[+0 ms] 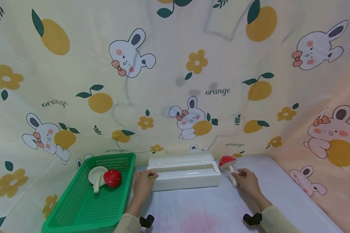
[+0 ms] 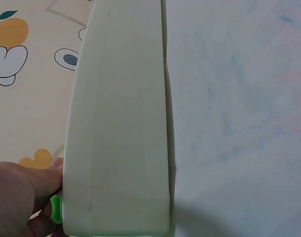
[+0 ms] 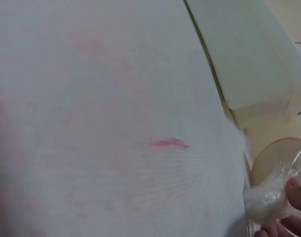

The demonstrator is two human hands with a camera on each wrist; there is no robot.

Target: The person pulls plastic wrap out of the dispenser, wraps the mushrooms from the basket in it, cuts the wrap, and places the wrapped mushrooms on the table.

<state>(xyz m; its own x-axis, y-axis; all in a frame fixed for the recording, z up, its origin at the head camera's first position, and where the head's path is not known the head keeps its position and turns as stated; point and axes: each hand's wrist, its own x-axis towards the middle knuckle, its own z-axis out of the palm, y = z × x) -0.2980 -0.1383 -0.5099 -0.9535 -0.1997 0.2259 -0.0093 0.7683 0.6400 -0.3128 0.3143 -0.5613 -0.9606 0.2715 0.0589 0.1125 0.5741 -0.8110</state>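
Note:
A long white cling film dispenser [image 1: 186, 184] lies on the table with its lid [image 1: 180, 157] raised and clear film along its top. My left hand [image 1: 144, 184] is at the dispenser's left end, thumb and fingers pinching a small green slider [image 2: 56, 209] there. Beyond the other end, my right hand [image 1: 248, 181] grips the stem of a toy mushroom [image 1: 227, 160] with a red, white-spotted cap. Crinkled clear film [image 3: 266, 202] wraps that stem, and the pale underside of the cap shows behind it in the right wrist view.
At the left stands a green plastic basket [image 1: 90, 213] holding a red-capped mushroom [image 1: 112, 178] and another turned pale side up [image 1: 98, 174]. A patterned cloth [image 1: 175, 81] hangs behind the table. Pink smudges mark the white tabletop [image 1: 198, 216].

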